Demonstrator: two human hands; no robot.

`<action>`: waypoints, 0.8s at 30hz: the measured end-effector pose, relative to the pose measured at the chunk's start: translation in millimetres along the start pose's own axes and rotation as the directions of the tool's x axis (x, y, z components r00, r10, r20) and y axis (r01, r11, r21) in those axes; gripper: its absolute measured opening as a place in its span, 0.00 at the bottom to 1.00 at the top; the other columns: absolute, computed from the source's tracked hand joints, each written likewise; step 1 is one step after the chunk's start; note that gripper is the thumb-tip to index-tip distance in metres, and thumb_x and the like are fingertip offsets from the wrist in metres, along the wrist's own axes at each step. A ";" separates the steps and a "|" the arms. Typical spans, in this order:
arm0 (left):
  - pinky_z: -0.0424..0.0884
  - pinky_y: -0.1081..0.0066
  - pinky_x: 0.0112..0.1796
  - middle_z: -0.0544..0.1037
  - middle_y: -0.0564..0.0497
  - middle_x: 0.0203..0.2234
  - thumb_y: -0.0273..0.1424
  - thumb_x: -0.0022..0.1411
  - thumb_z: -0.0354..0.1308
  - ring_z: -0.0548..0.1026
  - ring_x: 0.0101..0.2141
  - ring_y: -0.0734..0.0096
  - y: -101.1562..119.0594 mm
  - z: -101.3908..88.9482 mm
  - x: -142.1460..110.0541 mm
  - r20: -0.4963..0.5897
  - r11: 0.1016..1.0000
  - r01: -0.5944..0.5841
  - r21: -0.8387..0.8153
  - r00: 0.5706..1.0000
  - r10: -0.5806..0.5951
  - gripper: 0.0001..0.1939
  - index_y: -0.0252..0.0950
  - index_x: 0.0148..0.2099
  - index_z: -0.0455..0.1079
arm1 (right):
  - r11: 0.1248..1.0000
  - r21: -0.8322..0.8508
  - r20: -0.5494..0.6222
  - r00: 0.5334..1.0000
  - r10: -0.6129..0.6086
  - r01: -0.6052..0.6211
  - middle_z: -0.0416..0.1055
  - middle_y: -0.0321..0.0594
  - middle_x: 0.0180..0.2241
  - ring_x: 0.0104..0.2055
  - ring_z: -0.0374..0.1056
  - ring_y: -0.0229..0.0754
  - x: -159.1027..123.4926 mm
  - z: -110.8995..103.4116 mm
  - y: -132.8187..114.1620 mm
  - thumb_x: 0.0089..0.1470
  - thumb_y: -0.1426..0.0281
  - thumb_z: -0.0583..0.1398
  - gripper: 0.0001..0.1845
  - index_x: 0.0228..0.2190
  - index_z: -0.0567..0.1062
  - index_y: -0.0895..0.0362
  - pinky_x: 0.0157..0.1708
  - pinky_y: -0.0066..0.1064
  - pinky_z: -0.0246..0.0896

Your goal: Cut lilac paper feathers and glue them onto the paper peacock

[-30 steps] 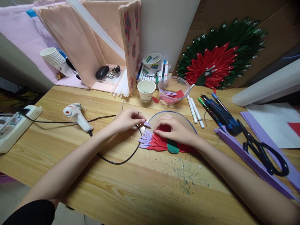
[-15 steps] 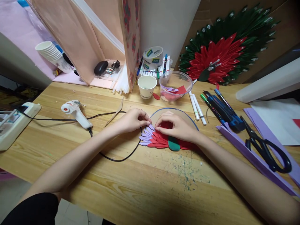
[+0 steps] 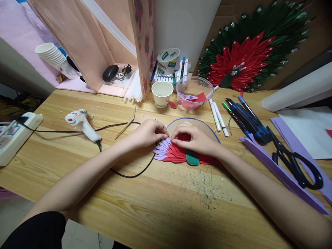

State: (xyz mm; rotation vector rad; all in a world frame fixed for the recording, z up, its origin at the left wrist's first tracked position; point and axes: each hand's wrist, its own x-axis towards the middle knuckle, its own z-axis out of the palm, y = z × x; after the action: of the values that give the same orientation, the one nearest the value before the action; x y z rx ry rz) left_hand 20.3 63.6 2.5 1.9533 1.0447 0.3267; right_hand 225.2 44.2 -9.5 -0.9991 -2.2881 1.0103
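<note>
On the wooden table lies a half-round board [image 3: 198,125] with a blue rim, covered with red petals [image 3: 177,154], purple petals [image 3: 161,149] along the left and a green leaf piece [image 3: 192,157]. My left hand [image 3: 150,133] is closed, thumb and fingertips pinched on a purple petal at the upper left of the fan. Close beside it, my right hand [image 3: 193,138] is closed too, its fingertips pressed at the inner end of the purple petals. What the right fingertips hold, if anything, is hidden. Part of the red petals lies under the right hand.
A hot glue gun [image 3: 83,124] with a black cord lies left, near a power strip [image 3: 19,138]. Behind the board stand a paper cup [image 3: 162,95] and a clear bowl [image 3: 194,103]. Markers [image 3: 220,119], black scissors [image 3: 295,160] and purple sheets [image 3: 280,173] lie right.
The view has shifted slightly. Both hands stay at the same purple petals, with hardly any movement of the fingers.
</note>
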 end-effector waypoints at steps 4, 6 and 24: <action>0.66 0.74 0.28 0.78 0.49 0.25 0.28 0.55 0.58 0.73 0.26 0.72 2.8 -2.5 -1.4 -0.003 0.997 -0.030 0.075 1.000 0.031 0.06 0.33 0.34 0.76 | 1.000 0.001 -0.005 1.000 0.003 -0.003 0.73 0.38 0.30 0.37 0.65 0.41 0.0 0.5 0.3 0.52 0.71 0.58 0.04 0.29 0.74 0.56 0.41 0.34 0.58; 0.65 0.73 0.30 0.77 0.49 0.27 0.29 0.54 0.58 0.73 0.28 0.71 6.0 -5.4 -2.5 -0.041 0.990 -0.043 0.135 0.998 0.049 0.06 0.34 0.35 0.75 | 1.000 0.008 -0.007 1.000 0.002 -0.002 0.73 0.38 0.31 0.38 0.65 0.41 -0.1 -0.5 -0.1 0.52 0.70 0.58 0.04 0.29 0.74 0.55 0.41 0.35 0.58; 0.64 0.71 0.36 0.73 0.49 0.31 0.29 0.57 0.55 0.70 0.34 0.70 11.7 -12.4 3.2 0.202 0.884 -0.317 0.344 0.944 0.260 0.07 0.34 0.36 0.73 | 0.993 0.072 -0.072 0.992 0.101 -0.096 0.72 0.39 0.30 0.36 0.64 0.42 -1.0 -18.5 2.7 0.58 0.61 0.52 0.16 0.29 0.75 0.56 0.36 0.34 0.56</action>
State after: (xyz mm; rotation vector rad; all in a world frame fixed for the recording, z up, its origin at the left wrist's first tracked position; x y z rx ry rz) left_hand 21.6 70.1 18.5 2.4456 0.7528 0.1430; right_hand 238.7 52.9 0.0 -1.1120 -2.1465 1.0648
